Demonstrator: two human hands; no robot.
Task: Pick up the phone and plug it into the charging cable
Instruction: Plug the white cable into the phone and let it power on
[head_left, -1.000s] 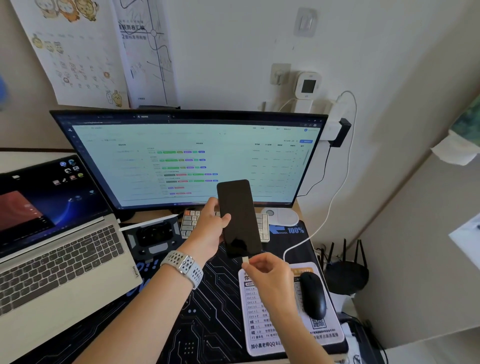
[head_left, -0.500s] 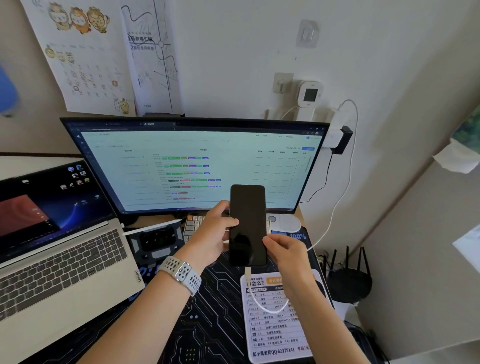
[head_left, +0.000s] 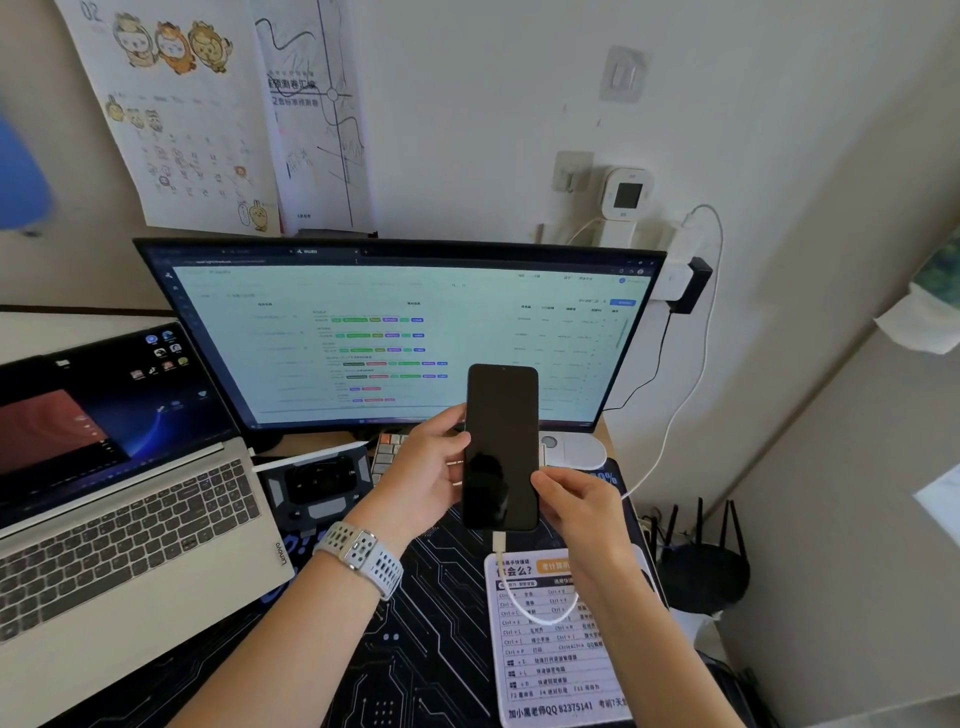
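A black phone (head_left: 501, 441) with a dark screen stands upright in front of the monitor, held above the desk. My left hand (head_left: 423, 478), with a white watch on the wrist, grips its left edge. My right hand (head_left: 576, 504) holds its lower right edge. The white charging cable (head_left: 535, 613) has its plug (head_left: 498, 541) seated in the phone's bottom port. From there it loops down over the mouse pad, passes behind my right wrist and climbs the wall to a white charger (head_left: 685, 244).
A wide monitor (head_left: 395, 332) stands at the back, an open laptop (head_left: 119, 493) at the left. A small keyboard (head_left: 389, 454) and a black device (head_left: 317, 488) lie under the monitor. A printed white mouse pad (head_left: 556, 670) lies below my right hand. A black router (head_left: 701, 566) sits off the desk's right edge.
The plug went from just under the phone into its port. My right hand left the plug and moved up to the phone's right edge. The phone now stands straight.
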